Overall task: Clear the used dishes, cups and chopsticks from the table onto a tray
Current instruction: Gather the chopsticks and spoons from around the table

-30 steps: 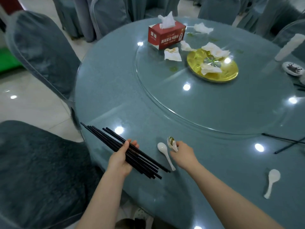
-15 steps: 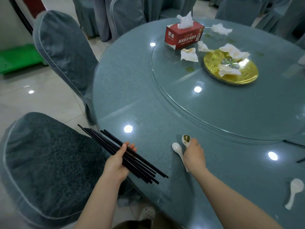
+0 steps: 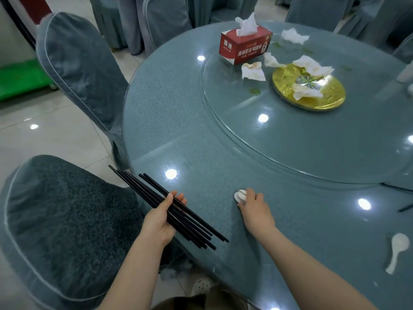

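Note:
My left hand (image 3: 161, 217) grips a bundle of several black chopsticks (image 3: 143, 191) over the table's near edge, their tips pointing up-left. My right hand (image 3: 254, 210) lies on the table with its fingers curled round white spoons (image 3: 240, 194); only the stacked bowls show past the fingertips, the handles are hidden under the hand. Another white spoon (image 3: 396, 250) rests on the table at the right. A gold plate (image 3: 328, 101) with crumpled napkins sits on the glass turntable (image 3: 290, 144). More black chopsticks (image 3: 396, 187) lie at the right edge.
A red tissue box (image 3: 244, 47) and loose used napkins (image 3: 253, 71) are at the back of the round teal table (image 3: 178, 135). Covered chairs (image 3: 76, 63) stand at the left, one seat (image 3: 62, 220) right beside my left arm. A green cart (image 3: 20, 79) is far left.
The two spoons that lay side by side are now gathered together under my right hand. The camera has swung left; my left hand still holds the chopsticks the same way.

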Available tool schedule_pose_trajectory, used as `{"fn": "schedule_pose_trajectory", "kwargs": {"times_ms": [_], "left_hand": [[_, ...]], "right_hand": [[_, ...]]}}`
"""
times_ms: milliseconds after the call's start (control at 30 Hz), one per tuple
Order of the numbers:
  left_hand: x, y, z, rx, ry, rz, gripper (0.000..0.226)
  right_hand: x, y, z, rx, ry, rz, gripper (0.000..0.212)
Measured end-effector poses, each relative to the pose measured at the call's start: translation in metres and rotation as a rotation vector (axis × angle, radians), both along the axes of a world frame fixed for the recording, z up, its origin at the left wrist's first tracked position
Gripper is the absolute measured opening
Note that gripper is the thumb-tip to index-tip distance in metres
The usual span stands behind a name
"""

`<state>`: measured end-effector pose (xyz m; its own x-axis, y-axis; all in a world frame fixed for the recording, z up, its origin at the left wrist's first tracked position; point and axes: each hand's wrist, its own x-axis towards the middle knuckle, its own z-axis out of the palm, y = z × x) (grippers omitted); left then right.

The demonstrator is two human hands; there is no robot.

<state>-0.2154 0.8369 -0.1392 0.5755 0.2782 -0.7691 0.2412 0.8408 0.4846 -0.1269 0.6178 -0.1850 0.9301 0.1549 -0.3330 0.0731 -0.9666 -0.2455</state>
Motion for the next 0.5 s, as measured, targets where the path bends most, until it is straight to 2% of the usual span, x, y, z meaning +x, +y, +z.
{"fn": "schedule_pose_trajectory", "kwargs": {"times_ms": [133, 267, 500], "left_hand": [[0.003, 0.0, 0.005, 0.001, -0.007, 0.008, 0.018], [0.016, -0.011, 0.01, -0.01, -0.034, -0.037, 0.019], [0.05, -0.063, 0.006, -0.024, -0.062, -0.231, 0.018]], "right_hand": [[0.002, -0.006, 0.005, -0.025, -0.009, -0.041, 0.026], [-0.005, -0.036, 0.006, 0.014, 0.022, -0.175, 0.026], [-0.028, -0.109, 0.018, 0.32, -0.071, -0.539, 0.018]]}}
